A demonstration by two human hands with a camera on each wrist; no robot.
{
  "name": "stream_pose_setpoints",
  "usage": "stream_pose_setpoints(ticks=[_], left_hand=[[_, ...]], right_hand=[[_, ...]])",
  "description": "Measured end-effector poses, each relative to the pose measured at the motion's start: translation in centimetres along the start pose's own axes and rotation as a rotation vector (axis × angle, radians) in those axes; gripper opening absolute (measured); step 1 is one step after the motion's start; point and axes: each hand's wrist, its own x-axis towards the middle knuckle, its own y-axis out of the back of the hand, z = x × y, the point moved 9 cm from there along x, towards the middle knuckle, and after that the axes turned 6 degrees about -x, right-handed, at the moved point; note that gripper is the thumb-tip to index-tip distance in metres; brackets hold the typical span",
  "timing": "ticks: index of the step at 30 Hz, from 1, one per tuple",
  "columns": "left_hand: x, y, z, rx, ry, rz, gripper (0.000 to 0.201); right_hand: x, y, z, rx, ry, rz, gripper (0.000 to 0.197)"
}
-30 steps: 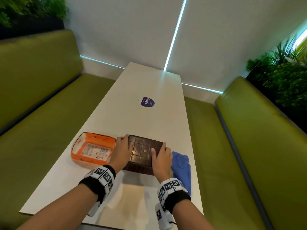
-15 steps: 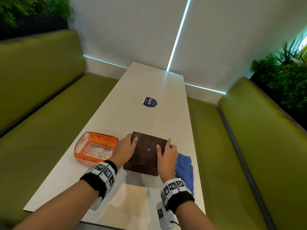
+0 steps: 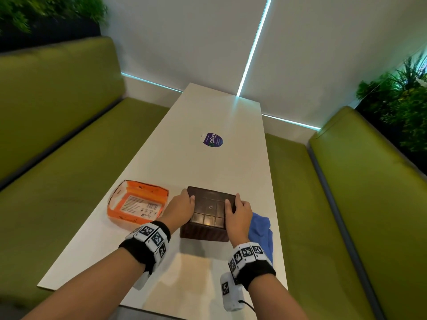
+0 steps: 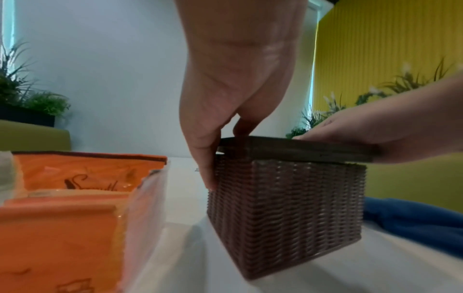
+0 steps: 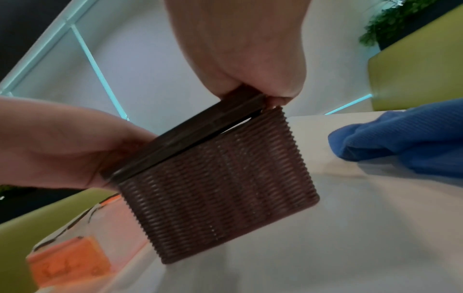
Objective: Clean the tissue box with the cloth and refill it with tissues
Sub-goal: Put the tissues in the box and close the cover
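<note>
both hands (image 3: pixel 181 210) grip lid (image 3: pixel 209 207) edges

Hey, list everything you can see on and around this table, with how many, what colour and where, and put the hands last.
tissue box: one, dark brown woven, near end of the table, between the packet and the cloth
lid: one, dark brown, on top of the tissue box, slightly raised at one edge
tissue packet: one, orange, left of the box
cloth: one, blue, bunched right of the box
sticker: one, purple, mid-table
table: one, white, between benches
benches: two, green, either side
plants: green, behind both benches
left hand: grips the lid's left edge
right hand: grips the lid's right edge
</note>
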Motion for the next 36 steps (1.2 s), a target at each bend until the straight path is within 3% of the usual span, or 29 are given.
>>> stream_pose_setpoints(ticks=[5,8,11,13,17,22,24,28,31,32,34,36], left_hand=[[-1.0,-1.1,0.4,-0.187,0.083,-0.013,0.035],[-1.3,-1.7,-0.2,-0.351,0.132,-0.018,0.036],[-1.7,-0.8,-0.8,-0.375,0.097,0.059,0.014],[-1.9,-0.3,-1.3,-0.399,0.100,0.103,0.010],[-2.4,-0.6,-1.4,-0.516,0.140,0.072,0.028],[-1.8,-0.4,-2.0,-0.441,0.127,0.053,0.041],[-1.5,-0.6,-2.2,-0.402,0.135,0.033,0.045],[-1.4,-1.3,-2.4,-0.437,0.140,0.001,0.050],[-1.0,-1.7,-2.8,-0.548,0.171,-0.022,0.050],[-0.6,-2.3,-3.5,-0.594,0.187,-0.039,0.052],[0.9,-3.9,-5.9,-0.697,0.236,-0.082,0.073],[1.2,-5.2,-7.5,-0.811,0.288,-0.133,0.090]], right_hand=[[0.0,-1.1,1.1,0.217,-0.096,-0.137,0.061],[0.1,-0.8,0.6,0.160,-0.058,-0.164,0.063],[0.3,-0.3,0.6,0.082,-0.036,-0.119,0.054],[0.3,-0.6,0.7,0.032,-0.017,-0.109,0.049],[-0.6,-2.5,0.7,0.140,-0.084,-0.205,0.048],[-1.2,-2.8,-0.1,0.178,-0.114,-0.242,0.057],[-1.3,-3.3,0.4,0.243,-0.147,-0.276,0.066],[-0.3,-7.2,4.2,0.547,-0.377,-0.391,0.099],[-0.2,-8.1,4.3,0.620,-0.433,-0.455,0.079],[-0.1,-8.3,4.4,0.618,-0.439,-0.466,0.080],[-0.5,-7.7,4.1,0.585,-0.464,-0.462,0.090],[-1.5,-6.7,3.5,0.615,-0.466,-0.486,0.079]])
